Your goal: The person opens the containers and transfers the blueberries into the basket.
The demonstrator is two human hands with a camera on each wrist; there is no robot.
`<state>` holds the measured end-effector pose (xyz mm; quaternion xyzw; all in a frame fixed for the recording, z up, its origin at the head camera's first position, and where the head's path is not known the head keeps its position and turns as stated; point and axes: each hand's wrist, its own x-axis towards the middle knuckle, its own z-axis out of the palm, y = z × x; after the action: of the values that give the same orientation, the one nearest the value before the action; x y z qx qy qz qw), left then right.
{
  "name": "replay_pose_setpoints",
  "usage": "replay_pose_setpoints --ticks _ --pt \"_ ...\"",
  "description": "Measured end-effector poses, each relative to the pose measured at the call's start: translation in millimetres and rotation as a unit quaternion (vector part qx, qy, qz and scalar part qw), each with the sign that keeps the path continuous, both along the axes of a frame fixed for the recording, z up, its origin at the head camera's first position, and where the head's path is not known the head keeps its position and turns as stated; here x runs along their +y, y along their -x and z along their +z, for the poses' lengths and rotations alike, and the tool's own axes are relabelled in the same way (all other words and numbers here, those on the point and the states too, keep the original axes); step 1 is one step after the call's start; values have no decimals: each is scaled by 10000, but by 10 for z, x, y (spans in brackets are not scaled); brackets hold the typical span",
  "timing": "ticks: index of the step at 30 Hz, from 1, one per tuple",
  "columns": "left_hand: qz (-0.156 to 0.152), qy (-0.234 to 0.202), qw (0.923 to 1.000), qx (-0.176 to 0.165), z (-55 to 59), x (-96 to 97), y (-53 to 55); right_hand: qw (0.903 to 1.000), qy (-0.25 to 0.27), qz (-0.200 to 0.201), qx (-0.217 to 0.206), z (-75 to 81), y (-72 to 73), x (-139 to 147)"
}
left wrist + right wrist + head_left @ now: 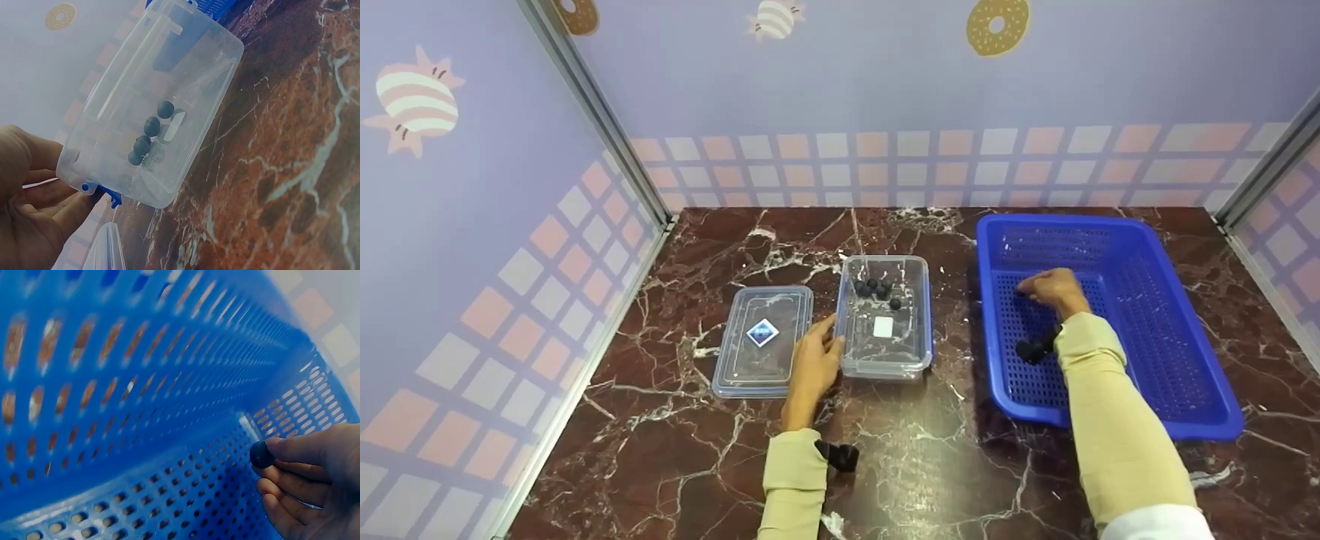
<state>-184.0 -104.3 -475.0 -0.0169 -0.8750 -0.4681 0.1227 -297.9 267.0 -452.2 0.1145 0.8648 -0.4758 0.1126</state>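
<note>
Over the floor of the blue plastic basket (994,322), my right hand (1051,289) pinches one small dark ball (262,455) between thumb and fingers. My left hand (816,360) touches the left side of a clear plastic container (885,352), fingers fairly straight by its blue latch (110,196). The container is uncovered and upright, with several small dark balls (152,126) and a white square (883,326) inside. Left of this hand lies a clear lid (757,367) with a blue diamond label (763,332), its right edge partly behind the hand.
Everything stands on a dark red marbled tabletop (660,457). Purple printed walls (847,90) close off the back and sides. The basket's raised rim (1204,431) runs beneath the right forearm. Tabletop shows between container and basket.
</note>
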Motion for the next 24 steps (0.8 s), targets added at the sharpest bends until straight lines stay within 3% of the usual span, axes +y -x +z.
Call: replay_pose_setpoints --ticks 14,24 --pt "54 84 9999 -82 11 15 5 9972 -733 -126 67 -32 -26 -1" --pt "-49 159 9998 58 -3 8 11 9965 -821 -67 117 -24 -65 -11"
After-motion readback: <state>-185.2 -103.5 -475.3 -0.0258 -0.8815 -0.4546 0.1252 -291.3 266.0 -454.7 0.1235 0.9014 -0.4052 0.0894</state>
